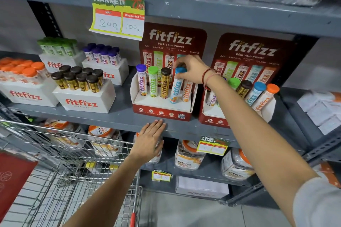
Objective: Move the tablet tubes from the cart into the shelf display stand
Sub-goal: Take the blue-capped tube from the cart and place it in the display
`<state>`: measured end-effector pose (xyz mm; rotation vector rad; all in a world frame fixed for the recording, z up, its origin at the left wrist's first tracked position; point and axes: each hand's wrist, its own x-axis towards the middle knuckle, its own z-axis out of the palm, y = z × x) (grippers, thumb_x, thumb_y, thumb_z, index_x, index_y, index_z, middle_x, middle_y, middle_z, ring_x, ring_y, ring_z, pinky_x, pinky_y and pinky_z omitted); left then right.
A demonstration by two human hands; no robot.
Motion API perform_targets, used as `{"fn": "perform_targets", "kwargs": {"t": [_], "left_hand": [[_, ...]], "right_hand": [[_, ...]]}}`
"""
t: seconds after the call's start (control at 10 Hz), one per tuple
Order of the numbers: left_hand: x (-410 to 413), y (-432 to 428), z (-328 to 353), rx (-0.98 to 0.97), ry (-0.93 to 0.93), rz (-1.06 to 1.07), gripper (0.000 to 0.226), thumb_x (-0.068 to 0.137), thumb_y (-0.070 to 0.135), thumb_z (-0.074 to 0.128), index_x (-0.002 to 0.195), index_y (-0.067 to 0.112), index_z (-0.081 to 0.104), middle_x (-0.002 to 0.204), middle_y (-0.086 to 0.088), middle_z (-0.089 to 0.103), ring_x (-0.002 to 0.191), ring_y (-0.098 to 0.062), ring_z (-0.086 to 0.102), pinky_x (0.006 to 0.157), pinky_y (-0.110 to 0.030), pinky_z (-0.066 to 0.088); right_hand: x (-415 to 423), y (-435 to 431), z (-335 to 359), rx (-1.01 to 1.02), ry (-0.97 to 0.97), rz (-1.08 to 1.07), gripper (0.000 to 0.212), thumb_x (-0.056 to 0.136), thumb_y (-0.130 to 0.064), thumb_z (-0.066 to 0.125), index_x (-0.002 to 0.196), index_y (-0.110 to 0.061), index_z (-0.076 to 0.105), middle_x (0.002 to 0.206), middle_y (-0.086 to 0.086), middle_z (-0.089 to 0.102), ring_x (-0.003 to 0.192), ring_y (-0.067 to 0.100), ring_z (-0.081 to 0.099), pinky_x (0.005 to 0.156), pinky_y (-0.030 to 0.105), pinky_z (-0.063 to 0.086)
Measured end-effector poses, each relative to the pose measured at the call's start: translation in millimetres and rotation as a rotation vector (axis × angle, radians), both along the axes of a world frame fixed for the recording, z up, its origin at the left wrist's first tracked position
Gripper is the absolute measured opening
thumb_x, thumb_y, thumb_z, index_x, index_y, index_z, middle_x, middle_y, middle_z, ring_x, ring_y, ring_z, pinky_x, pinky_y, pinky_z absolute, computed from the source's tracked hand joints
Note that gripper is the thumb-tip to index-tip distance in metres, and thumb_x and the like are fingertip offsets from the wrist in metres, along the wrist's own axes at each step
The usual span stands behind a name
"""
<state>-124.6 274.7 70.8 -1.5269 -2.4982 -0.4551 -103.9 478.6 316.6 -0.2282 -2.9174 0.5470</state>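
A red display stand [160, 112] sits on the grey shelf [118, 118]. It holds upright tubes with purple [141, 81], green [153, 83] and brown [165, 84] caps. My right hand [191, 69] grips the cap of a blue-capped tube [176, 88], which leans in the stand beside an orange tube [187, 89] partly hidden under the hand. My left hand [150, 140] lies flat, fingers together, against the shelf's front edge below the stand, holding nothing. The wire cart [60, 162] is at lower left.
A second red stand [212, 118] filled with several tubes stands to the right, behind my right forearm. White boxes of tubes [83, 101] fill the shelf's left. A price tag [118, 14] hangs from the shelf above. Jars sit on the lower shelf.
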Motion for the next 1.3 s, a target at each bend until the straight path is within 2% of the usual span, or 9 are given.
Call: {"fn": "perform_targets", "kwargs": {"t": [0.1,0.3,0.5,0.7,0.8,0.9,1.1,1.2,1.3], "left_hand": [[0,0,1,0.016,0.002,-0.006,0.056,0.089,0.034,0.046,0.139,0.009,0.04,0.143,-0.01,0.042,0.133,-0.024,0.034,0.11,-0.038,0.015],[1,-1,1,0.009,0.01,-0.002,0.056,0.09,0.036,0.041,0.14,0.01,0.039,0.143,-0.009,0.042,0.133,-0.023,0.034,0.11,-0.039,0.017],[3,-1,4,0.026,0.004,-0.012,0.056,0.09,0.035,0.04,0.14,0.009,0.04,0.143,-0.01,0.043,0.132,-0.024,0.035,0.109,-0.043,0.023],[3,-1,6,0.005,-0.003,-0.008,0.056,0.09,0.035,0.041,0.139,0.009,0.04,0.142,-0.01,0.043,0.132,-0.024,0.036,0.108,-0.046,0.024],[3,-1,6,-0.004,0.004,0.002,0.056,0.09,0.036,0.04,0.139,0.009,0.04,0.142,-0.01,0.044,0.131,-0.025,0.037,0.108,-0.047,0.024],[5,-1,9,-0.018,-0.011,0.008,0.056,0.091,0.036,0.039,0.14,0.009,0.039,0.143,-0.01,0.042,0.132,-0.024,0.035,0.108,-0.046,0.02],[6,-1,14,-0.029,-0.026,0.012,0.056,0.089,0.036,0.039,0.138,0.008,0.041,0.141,-0.011,0.044,0.131,-0.026,0.037,0.108,-0.047,0.019],[7,-2,13,-0.025,-0.03,0.0,0.056,0.088,0.036,0.038,0.135,0.006,0.045,0.138,-0.013,0.048,0.127,-0.028,0.042,0.105,-0.049,0.025],[3,1,27,-0.012,-0.096,0.0,0.054,0.088,0.037,0.039,0.13,0.006,0.05,0.133,-0.013,0.053,0.123,-0.03,0.047,0.1,-0.047,0.034]], "right_hand": [[-8,1,0,-0.055,0.014,-0.012,0.024,0.08,-0.01,0.07,0.104,-0.009,0.064,0.114,0.01,0.065,0.11,0.022,0.059,0.095,0.025,0.041],[-21,9,3,-0.052,-0.028,-0.038,0.025,0.08,-0.01,0.07,0.104,-0.012,0.063,0.117,0.008,0.063,0.115,0.023,0.053,0.105,0.035,0.039],[-27,14,2,-0.019,-0.057,-0.053,0.032,0.078,-0.014,0.073,0.107,-0.015,0.06,0.12,0.009,0.06,0.112,0.023,0.054,0.091,0.024,0.029],[-24,19,6,-0.014,-0.051,-0.055,0.034,0.078,-0.011,0.073,0.109,-0.009,0.06,0.119,0.012,0.061,0.11,0.024,0.058,0.088,0.025,0.042],[-23,16,3,-0.007,-0.071,-0.036,0.035,0.079,-0.009,0.072,0.111,-0.007,0.058,0.119,0.012,0.06,0.109,0.024,0.056,0.085,0.022,0.039],[-24,9,-3,-0.001,-0.105,-0.002,0.038,0.075,-0.008,0.075,0.11,-0.007,0.058,0.116,0.011,0.064,0.1,0.019,0.057,0.067,0.01,0.035],[-20,2,-11,0.027,-0.097,0.003,0.042,0.076,-0.01,0.074,0.115,-0.008,0.057,0.119,0.011,0.062,0.11,0.022,0.057,0.083,0.02,0.038],[-17,3,-12,0.073,-0.104,0.008,0.048,0.08,-0.017,0.071,0.123,-0.01,0.052,0.126,0.009,0.058,0.111,0.021,0.051,0.082,0.019,0.035],[-1,-3,-13,0.113,-0.014,-0.022,0.042,0.085,-0.02,0.065,0.123,-0.012,0.052,0.132,0.01,0.052,0.122,0.025,0.046,0.095,0.03,0.039]]}}
